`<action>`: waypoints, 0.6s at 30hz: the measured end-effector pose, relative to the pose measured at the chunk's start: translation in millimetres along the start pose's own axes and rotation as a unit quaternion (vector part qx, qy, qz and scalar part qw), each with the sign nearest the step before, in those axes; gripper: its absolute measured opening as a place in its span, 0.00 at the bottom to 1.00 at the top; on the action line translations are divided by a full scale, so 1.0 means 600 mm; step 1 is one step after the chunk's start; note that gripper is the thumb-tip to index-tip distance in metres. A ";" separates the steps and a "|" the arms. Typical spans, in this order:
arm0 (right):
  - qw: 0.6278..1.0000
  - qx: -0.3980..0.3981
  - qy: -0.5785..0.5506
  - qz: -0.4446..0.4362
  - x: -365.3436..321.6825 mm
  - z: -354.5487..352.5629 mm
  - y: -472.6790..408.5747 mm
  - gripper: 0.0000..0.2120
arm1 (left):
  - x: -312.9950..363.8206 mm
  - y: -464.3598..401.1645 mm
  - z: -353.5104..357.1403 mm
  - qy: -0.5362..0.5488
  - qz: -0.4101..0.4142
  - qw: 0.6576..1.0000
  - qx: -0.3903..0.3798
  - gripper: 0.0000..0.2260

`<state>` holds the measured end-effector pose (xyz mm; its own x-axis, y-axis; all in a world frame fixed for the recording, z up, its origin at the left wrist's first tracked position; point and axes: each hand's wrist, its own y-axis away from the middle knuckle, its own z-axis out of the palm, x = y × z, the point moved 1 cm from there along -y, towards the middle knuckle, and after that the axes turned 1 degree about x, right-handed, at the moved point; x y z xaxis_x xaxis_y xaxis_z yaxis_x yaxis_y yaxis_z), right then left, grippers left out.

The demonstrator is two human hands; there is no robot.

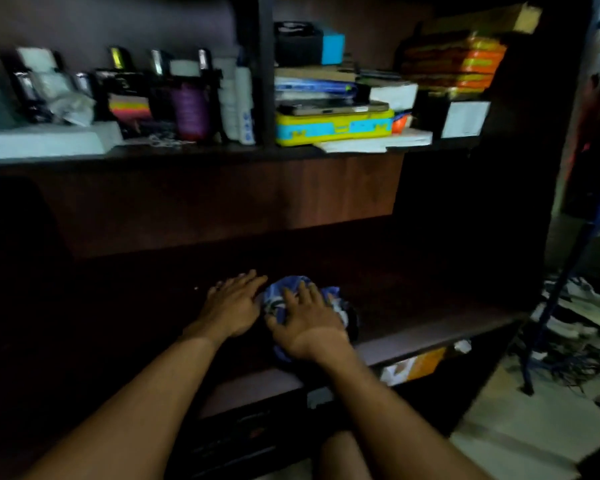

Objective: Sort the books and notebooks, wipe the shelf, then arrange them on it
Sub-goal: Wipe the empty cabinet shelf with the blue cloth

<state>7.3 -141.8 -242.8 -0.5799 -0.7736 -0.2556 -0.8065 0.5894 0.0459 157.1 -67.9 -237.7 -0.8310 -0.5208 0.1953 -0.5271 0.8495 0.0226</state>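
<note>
A dark wooden shelf (430, 306) lies in front of me, and no books stand on its board. A crumpled blue and white cloth (291, 289) sits on it near the front edge. My right hand (307, 322) presses flat on the cloth with fingers spread. My left hand (231, 306) lies flat on the shelf board just left of the cloth, its fingertips touching the cloth's edge. On the shelf above, at the right, is a stack of books and notebooks (326, 88) on a yellow and blue tin case (333, 128).
The upper shelf's left bay holds bottles (243, 98), a purple cup (191, 112) and dark boxes. Orange packets (454, 67) and white boxes (465, 119) sit at its right. Clothes and cables (575, 323) lie on the floor at right, beside a blue stand leg (551, 306).
</note>
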 end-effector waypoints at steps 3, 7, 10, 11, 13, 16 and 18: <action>0.998 0.011 0.056 0.036 0.085 -0.009 -0.031 0.39 | -0.086 0.001 -0.038 -0.017 0.001 0.999 0.042 0.23; 0.989 0.057 0.021 0.132 0.133 -0.032 -0.046 0.34 | -0.194 -0.002 -0.037 -0.025 -0.133 0.991 -0.001 0.29; 0.989 0.075 0.040 0.124 0.100 -0.045 -0.072 0.32 | -0.201 -0.047 -0.052 -0.060 -0.116 0.991 0.037 0.26; 0.988 0.084 0.086 0.101 0.091 -0.036 -0.088 0.32 | -0.202 -0.061 -0.057 -0.064 -0.111 0.990 0.058 0.24; 0.983 0.092 0.147 0.062 0.072 -0.040 -0.122 0.35 | -0.211 -0.076 -0.049 -0.049 -0.104 0.985 0.125 0.20; 0.978 0.075 0.192 0.043 0.097 -0.034 -0.234 0.41 | -0.230 -0.099 -0.036 -0.023 -0.112 0.983 0.147 0.17; 0.974 0.058 0.217 0.024 0.147 -0.035 -0.294 0.46 | -0.235 -0.107 -0.027 -0.004 -0.112 0.984 0.137 0.17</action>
<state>96.3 -318.8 -253.3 -0.6312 -0.7549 0.1780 -0.7733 0.6303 -0.0686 311.0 -47.8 -250.9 -0.6896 -0.6940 0.2068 -0.7242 0.6598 -0.2006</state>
